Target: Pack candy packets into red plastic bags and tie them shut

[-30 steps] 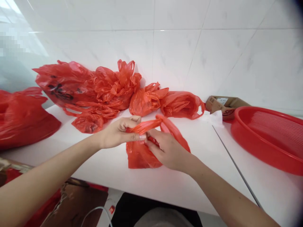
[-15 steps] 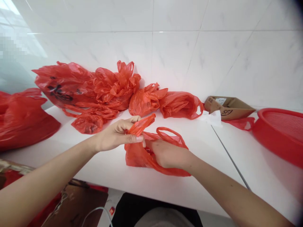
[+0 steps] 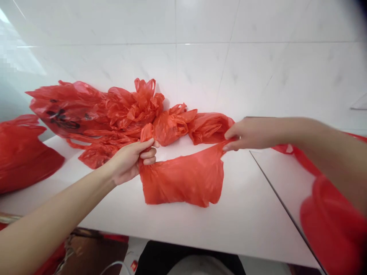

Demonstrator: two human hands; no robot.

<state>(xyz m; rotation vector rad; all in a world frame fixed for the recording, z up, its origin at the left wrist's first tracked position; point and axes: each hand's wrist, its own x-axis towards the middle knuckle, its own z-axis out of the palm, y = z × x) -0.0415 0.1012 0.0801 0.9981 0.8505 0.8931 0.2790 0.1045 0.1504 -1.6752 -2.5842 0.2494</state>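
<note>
A red plastic bag [image 3: 183, 179] is stretched wide between my two hands just above the white counter [image 3: 243, 214]. My left hand [image 3: 130, 160] is closed round one handle at the bag's left top corner. On the right, my right hand [image 3: 246, 133] pinches the other handle and holds it out. The bag's body hangs slack and rests on the counter.
A heap of crumpled red bags [image 3: 114, 110] lies along the tiled wall behind. Another red bag [image 3: 23, 152] sits at the far left. A red plastic basin [image 3: 332, 225] is at the right edge, partly behind my right arm.
My right hand has swung out to the right with a handle, pulling the bag open flat. The left hand kept its grip. The view shifted right, and my arm now hides the cardboard box.
</note>
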